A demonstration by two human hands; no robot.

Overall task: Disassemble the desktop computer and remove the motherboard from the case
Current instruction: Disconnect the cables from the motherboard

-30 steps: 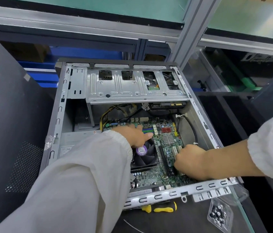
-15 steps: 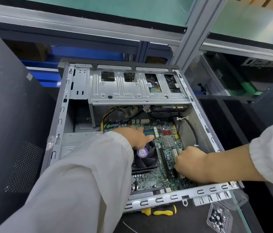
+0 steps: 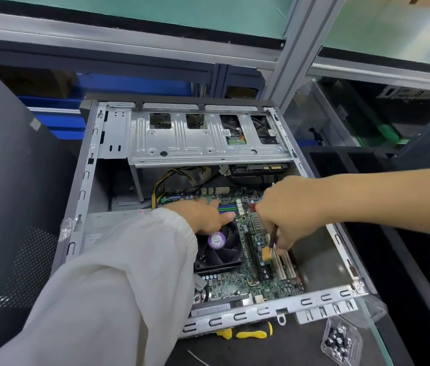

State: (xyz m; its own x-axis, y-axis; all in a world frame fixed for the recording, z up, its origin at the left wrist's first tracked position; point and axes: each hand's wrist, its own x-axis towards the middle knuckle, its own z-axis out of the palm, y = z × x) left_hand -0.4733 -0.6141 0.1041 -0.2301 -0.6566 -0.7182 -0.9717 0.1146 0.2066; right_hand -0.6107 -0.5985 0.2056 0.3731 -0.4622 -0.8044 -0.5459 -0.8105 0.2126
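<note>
**Status: Cable Disconnection in Progress, Motherboard Still Seated**

We judge the task to be partway through. The case lies open on the counter with its side panel off. The motherboard remains flat on the case floor, directly beneath both hands. The drive cage is still mounted beyond the fingertips, and yellow and black wiring still runs to the board's far edge. Remaining connectors, any board screws and the lift-out are, in our estimate, outstanding.

The right hand reaches in from the right, forearm level, its fingers curled and pinching a thin dark cable. The cable's orange connector hangs just below the fingers, above the expansion slots. The left hand rests with fingers extended and relaxed, holding nothing. Its fingertips lie on the memory slots, just beyond the cooler fan. A yellow-handled screwdriver and a bag of screws lie on the counter, nearer us than both hands.
</note>
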